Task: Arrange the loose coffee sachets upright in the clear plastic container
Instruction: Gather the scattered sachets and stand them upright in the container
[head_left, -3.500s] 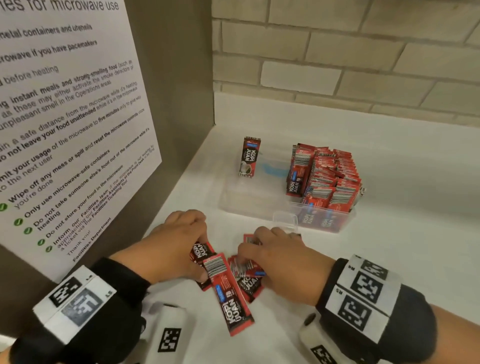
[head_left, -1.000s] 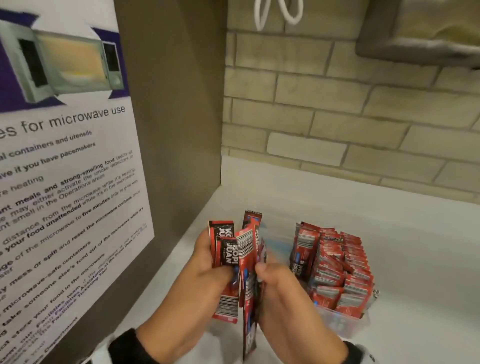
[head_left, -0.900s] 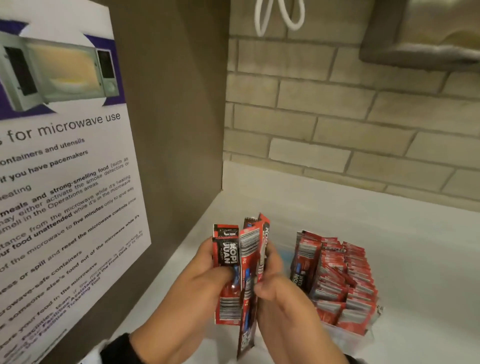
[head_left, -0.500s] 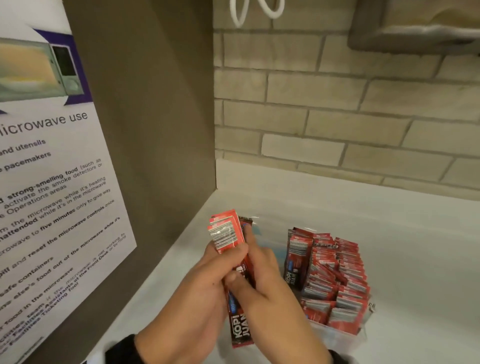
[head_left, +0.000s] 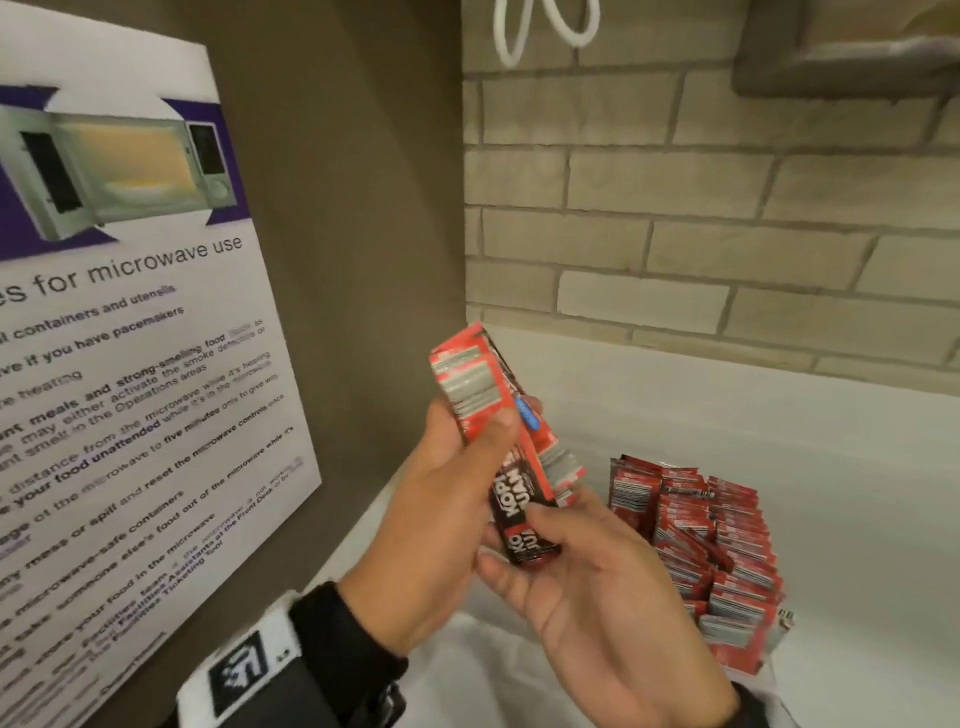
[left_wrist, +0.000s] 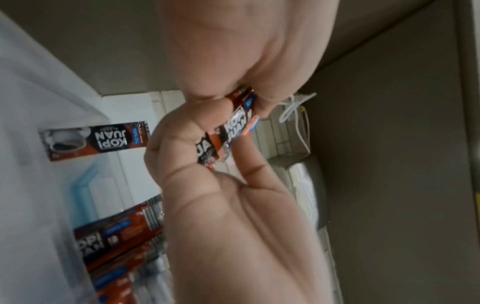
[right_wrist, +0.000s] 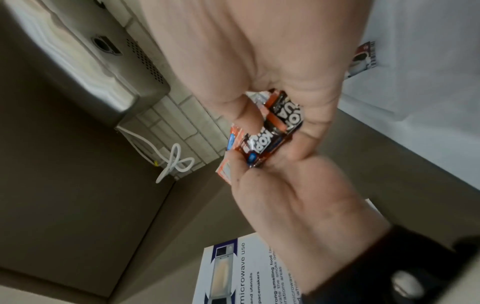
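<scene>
Squaring a small bundle of red-and-black foil coffee sachets (head_left: 511, 457) in mid-air: left hand (head_left: 441, 525) clasps its upper part, right hand (head_left: 587, 587) pinches the lower end, likely aligning edges before insertion into the clear plastic container (head_left: 748, 660) just right.

Red sachet bundle (head_left: 511, 452) held aloft, clear container (head_left: 748, 660) part-filled

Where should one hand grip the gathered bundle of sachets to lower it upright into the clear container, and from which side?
Probably the upper half of the bundle of sachets, pinched across its flat faces from above. It is long and thin, so a top grip leaves the lower ends free to enter the clear container beside the standing sachets.
</scene>
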